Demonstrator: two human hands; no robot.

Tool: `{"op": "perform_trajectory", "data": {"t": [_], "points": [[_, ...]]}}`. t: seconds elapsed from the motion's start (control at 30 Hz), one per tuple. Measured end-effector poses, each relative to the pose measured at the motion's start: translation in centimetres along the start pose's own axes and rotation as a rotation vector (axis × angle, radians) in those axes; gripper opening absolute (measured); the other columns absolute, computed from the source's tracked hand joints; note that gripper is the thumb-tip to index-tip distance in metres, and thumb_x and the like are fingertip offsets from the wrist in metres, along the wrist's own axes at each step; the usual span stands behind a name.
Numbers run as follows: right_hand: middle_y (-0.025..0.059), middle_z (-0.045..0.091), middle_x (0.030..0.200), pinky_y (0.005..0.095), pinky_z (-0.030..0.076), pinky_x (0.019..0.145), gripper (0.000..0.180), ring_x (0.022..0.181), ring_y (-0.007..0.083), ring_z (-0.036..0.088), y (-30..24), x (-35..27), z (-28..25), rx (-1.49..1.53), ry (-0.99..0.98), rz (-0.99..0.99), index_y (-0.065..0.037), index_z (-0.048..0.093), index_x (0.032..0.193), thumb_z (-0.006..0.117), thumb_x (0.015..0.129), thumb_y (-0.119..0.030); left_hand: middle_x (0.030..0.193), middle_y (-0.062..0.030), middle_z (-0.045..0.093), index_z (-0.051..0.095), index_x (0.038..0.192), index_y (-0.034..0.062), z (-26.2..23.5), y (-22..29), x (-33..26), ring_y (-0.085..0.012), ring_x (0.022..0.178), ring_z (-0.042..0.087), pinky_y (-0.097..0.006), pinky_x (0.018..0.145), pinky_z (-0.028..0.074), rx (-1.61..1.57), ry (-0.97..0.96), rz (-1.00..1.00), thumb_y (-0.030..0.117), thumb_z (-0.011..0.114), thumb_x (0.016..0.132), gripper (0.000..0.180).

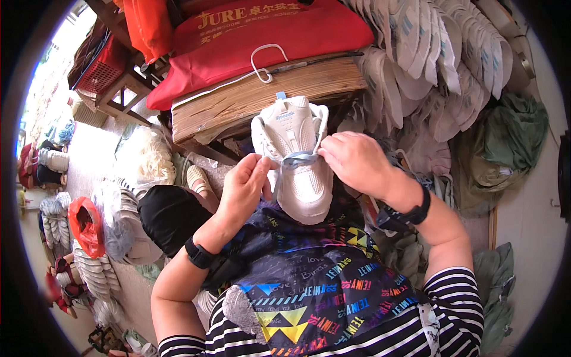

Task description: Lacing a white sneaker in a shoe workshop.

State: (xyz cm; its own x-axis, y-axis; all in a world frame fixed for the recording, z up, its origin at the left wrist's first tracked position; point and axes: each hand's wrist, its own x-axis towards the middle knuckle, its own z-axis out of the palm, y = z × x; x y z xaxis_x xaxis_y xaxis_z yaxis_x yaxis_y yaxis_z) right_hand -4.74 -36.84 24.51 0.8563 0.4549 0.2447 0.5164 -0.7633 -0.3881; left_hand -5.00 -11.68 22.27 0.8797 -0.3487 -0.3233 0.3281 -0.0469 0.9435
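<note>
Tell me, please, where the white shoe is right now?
The white shoe sits mid-frame on the person's lap, between left hand and right hand, before the wooden block.

Bright daylight, fisheye-warped edges, dark vignette

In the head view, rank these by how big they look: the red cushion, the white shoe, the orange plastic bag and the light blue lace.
1. Red cushion, clearly largest.
2. White shoe, though it sits nearer the camera.
3. Orange plastic bag, shrunk near the rim.
4. Light blue lace, a thin strip between both hands.
</note>
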Motion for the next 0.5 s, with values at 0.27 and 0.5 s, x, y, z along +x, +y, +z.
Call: {"op": "perform_trajectory", "data": {"t": [0.27, 0.5], "points": [[0.0064, 0.058, 0.092, 0.0341, 0.046, 0.076, 0.009, 0.088, 0.0217, 0.057, -0.2, 2.2, -2.6, -0.435, -0.135, -0.249, -0.009, 0.061, 0.085, 0.06, 0.077, -0.014, 0.065, 0.0042, 0.051, 0.062, 0.086, -0.0014, 0.3, -0.1, -0.1, -0.0036, 0.059, 0.046, -0.024, 0.051, 0.037, 0.254, 0.056, 0.003, 0.022, 0.055, 0.1, 0.028], [0.0093, 0.053, 0.101, 0.0382, 0.051, 0.076, 0.035, 0.093, 0.0266, 0.06, 1.7, 3.5, -2.6, -0.256, 0.01, -0.376, -0.005, 0.056, 0.102, 0.072, 0.071, -0.008, 0.062, 0.0018, 0.055, 0.064, 0.086, -0.0014, 0.2, 1.3, 1.0, -0.004, 0.053, 0.047, -0.021, 0.049, 0.036, 0.171, 0.01, -0.104, 0.021, 0.056, 0.097, 0.026]]}}
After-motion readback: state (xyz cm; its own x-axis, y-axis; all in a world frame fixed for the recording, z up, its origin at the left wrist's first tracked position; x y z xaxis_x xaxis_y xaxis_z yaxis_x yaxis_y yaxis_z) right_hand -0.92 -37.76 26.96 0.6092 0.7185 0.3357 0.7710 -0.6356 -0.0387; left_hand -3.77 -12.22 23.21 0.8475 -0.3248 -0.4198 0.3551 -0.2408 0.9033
